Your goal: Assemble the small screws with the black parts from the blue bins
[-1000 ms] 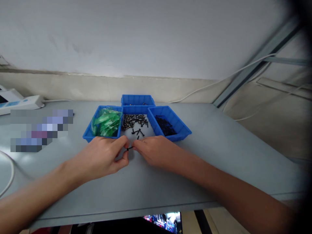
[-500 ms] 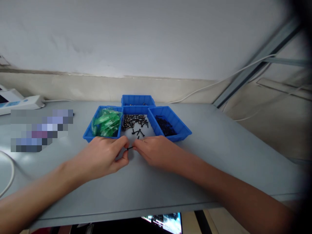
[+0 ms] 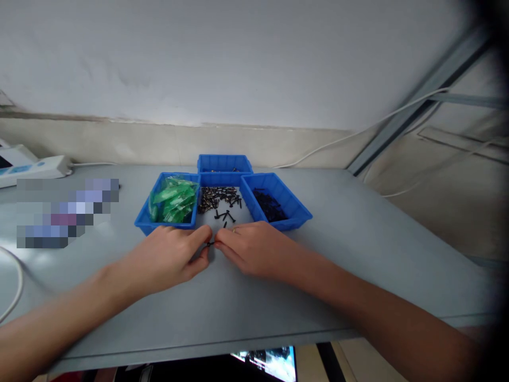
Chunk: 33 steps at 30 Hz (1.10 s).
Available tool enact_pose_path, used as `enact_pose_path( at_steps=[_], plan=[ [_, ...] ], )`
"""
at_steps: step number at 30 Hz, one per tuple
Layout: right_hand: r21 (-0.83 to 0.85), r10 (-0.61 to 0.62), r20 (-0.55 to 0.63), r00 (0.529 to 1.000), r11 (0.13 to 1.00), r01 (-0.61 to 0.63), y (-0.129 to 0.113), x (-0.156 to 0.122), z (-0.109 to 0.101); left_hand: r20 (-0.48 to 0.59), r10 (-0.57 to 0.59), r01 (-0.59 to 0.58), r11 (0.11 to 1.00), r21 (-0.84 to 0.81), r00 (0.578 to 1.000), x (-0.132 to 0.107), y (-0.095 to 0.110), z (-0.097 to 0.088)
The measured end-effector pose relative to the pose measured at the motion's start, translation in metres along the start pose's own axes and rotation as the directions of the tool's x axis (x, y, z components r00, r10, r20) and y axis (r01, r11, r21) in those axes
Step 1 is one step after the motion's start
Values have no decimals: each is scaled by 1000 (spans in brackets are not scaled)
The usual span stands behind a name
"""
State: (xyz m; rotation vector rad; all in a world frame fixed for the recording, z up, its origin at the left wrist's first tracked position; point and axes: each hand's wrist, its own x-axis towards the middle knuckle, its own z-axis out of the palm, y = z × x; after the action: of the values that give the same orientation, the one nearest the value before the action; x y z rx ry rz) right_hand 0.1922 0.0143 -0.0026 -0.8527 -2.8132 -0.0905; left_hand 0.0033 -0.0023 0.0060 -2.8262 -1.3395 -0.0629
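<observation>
Close together above the table, both hands meet at one small black screw (image 3: 211, 244). My right hand (image 3: 252, 248) is closed in a pinch on one end of it. At its other end, my left hand (image 3: 178, 254) has thumb and forefinger curled about it; its exact contact is partly hidden. Just beyond the fingers lie several loose black screws (image 3: 226, 215) and a pile of dark and brassy screws (image 3: 218, 197). A blue bin (image 3: 143, 227) with green plastic packets (image 3: 175, 199) stands beyond my left hand. Behind my right hand is a blue bin (image 3: 298, 215) of black pieces (image 3: 270, 206).
Another blue bin (image 3: 225, 162) stands at the back, holding small parts. A white power strip (image 3: 51, 167) lies at the far left, near a blurred-out item (image 3: 75, 209). A metal post (image 3: 397, 119) rises at the right. Below the table's front edge a lit screen (image 3: 278, 363) shows.
My left thumb and forefinger have drawn closer around the screw, and less of it shows between the hands. My right hand has shifted slightly left. The bins are unmoved.
</observation>
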Motion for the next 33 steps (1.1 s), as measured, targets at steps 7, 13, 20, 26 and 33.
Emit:
enact_pose_path(
  at_steps=[7,13,20,26,33],
  plan=[
    [-21,-42,-22,999,999,42,-1,0,-1,-17,61,-61,998,-31,998,-1,-2,3],
    [-7,16,15,1000,1000,-16,0,1,-3,-29,18,-19,1000,-18,999,-3,-2,3],
    [100,74,54,996,992,-79,2,1,2,-136,41,-56,992,-109,990,-4,0,1],
    [157,76,75,994,984,-87,1,2,3,-225,107,-135,985,-109,968,-6,-2,3],
    [166,126,88,988,976,-140,1,1,1,-233,143,-161,985,-63,962,-6,-4,2]
  ],
)
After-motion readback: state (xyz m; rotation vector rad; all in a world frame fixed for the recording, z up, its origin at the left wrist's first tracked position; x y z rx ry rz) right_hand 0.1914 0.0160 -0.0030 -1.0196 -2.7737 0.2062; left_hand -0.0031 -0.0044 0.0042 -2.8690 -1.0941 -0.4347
